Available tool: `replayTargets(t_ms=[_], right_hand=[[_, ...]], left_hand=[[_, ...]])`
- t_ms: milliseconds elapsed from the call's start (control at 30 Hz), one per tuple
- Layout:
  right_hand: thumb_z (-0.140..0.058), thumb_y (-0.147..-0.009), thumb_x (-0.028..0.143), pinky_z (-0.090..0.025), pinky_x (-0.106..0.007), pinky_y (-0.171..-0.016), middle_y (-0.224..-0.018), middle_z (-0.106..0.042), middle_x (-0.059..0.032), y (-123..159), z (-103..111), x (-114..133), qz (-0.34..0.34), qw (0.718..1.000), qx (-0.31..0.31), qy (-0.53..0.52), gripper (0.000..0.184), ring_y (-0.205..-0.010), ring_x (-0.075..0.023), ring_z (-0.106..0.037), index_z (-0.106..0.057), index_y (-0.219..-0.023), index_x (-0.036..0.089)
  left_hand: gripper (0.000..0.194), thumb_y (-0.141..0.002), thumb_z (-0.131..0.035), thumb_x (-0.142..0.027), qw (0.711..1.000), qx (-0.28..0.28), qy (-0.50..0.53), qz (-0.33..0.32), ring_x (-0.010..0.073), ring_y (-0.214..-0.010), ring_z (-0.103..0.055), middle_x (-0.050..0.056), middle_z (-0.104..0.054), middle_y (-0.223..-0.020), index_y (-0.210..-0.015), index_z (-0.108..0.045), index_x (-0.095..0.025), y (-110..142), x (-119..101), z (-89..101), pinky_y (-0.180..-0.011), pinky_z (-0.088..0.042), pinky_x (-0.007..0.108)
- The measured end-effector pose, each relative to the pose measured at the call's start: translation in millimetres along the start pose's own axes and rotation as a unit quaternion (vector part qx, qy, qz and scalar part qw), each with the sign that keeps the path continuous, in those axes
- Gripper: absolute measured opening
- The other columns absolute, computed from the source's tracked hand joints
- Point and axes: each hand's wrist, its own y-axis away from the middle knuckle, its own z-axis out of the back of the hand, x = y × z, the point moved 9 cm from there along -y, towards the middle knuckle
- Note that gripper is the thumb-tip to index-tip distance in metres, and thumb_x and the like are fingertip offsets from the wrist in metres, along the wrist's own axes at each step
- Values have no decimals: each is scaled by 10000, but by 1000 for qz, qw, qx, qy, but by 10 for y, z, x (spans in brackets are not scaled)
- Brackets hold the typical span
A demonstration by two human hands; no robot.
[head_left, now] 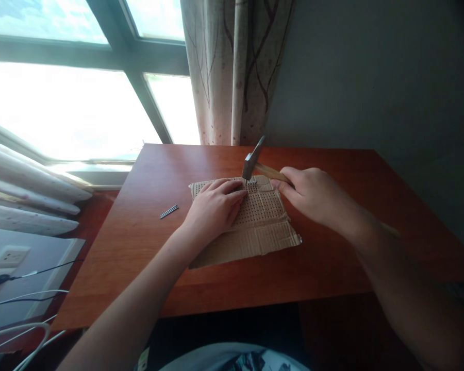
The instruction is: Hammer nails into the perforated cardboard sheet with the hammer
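A claw hammer (pixel 250 166) with a wooden handle is gripped in my right hand (pixel 315 195), fingers wrapped round the handle. Its metal head is right above a thin upright nail (pixel 246 182), and whether the two touch is hard to make out. My left hand (pixel 216 203) rests on a piece of cardboard (pixel 251 237), its thumb and fingertips closed at the nail. Rows of small holes cover much of the cardboard, which lies flat on the table. Several loose nails (pixel 169 212) lie together to the left of my left hand.
The reddish-brown wooden table (pixel 139 268) reaches towards a window and a patterned curtain (pixel 224 77). Dark wall stands at the right. Low on the left are a wall socket (pixel 7 257) and white and black cables (pixel 31 296), beside the table's left edge.
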Motion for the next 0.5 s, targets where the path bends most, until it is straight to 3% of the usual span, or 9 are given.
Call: replayTargets(t_ms=[500], right_hand=[[-402,-1004,476,-230,-314,-575,-667,-610,-42,2,-97,7,-8,998,28,48,339,-605,-184,-530,-544,-830,223]], left_hand=[[331,-1015,-454,-279,1000,-3,-7,-4,274,-1189,-617,67,-666,-1331,-1190,-728,-218,9,2,8,-1021,-516,479]])
